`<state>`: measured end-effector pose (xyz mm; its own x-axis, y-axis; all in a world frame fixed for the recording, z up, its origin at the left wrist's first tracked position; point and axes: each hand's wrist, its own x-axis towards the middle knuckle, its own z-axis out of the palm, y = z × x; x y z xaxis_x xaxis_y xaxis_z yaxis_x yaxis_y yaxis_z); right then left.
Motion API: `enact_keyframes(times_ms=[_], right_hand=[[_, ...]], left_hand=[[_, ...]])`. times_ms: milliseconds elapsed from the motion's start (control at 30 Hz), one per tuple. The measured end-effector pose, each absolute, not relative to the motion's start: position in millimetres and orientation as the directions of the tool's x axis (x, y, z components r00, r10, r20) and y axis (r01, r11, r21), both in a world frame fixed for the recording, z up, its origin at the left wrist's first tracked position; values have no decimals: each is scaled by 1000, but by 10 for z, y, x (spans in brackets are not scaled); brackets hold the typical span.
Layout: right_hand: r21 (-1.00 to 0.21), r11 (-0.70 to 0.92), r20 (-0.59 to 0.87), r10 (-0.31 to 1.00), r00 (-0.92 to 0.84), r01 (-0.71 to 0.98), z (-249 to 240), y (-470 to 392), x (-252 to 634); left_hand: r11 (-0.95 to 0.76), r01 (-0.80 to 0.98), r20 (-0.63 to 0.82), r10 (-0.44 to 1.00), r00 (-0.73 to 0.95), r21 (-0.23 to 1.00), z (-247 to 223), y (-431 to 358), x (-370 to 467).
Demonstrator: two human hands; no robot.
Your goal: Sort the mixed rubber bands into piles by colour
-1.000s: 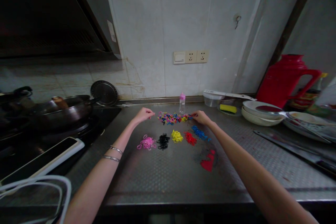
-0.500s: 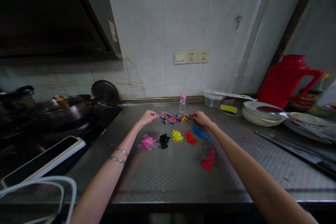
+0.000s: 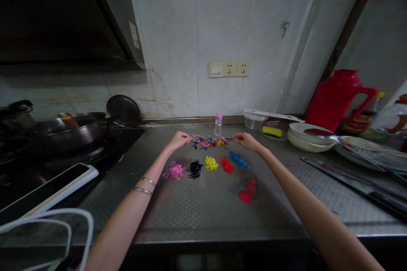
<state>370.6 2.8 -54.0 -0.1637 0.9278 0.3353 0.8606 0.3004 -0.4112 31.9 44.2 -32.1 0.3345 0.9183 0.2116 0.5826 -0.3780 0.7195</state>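
A mixed heap of small multicoloured rubber bands point(image 3: 208, 142) lies across the steel counter, between my two hands. At its left end my left hand point(image 3: 179, 139) has thumb and fingers pinched together; whatever they hold is too small to make out. My right hand point(image 3: 248, 141) pinches at the right end, where a thin dark rubber band shows at the fingertips. Nearer me, sorted piles form a row: pink bands point(image 3: 176, 170), black bands point(image 3: 195, 169), yellow bands point(image 3: 211, 163), red bands point(image 3: 227, 165) and blue bands point(image 3: 239, 159).
Behind the heap stands a small clear bottle with a pink cap point(image 3: 218, 125). A red heart-shaped patch point(image 3: 246, 194) is on the counter point(image 3: 190, 216). On the right are bowls point(image 3: 310, 139), a knife point(image 3: 343, 180) and a red flask point(image 3: 333, 99); a pan point(image 3: 70, 133) sits left.
The view has shifted slightly, moving the counter's things a little left in the picture. My right hand has drawn slightly away from the heap's right end. My left hand stays at the left end.
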Motion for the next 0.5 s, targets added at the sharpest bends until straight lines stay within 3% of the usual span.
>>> enact_keyframes(times_ms=[300,500], right_hand=[[-567,308,81,944,-320,764,-577,-135,3697],[-530,274,161,962,-222,803,-425,-204,3684]], left_hand=[[-388,631,221,918,329,672,-442,515,336],[-413,654,184,902,391,633,-604,554,406]])
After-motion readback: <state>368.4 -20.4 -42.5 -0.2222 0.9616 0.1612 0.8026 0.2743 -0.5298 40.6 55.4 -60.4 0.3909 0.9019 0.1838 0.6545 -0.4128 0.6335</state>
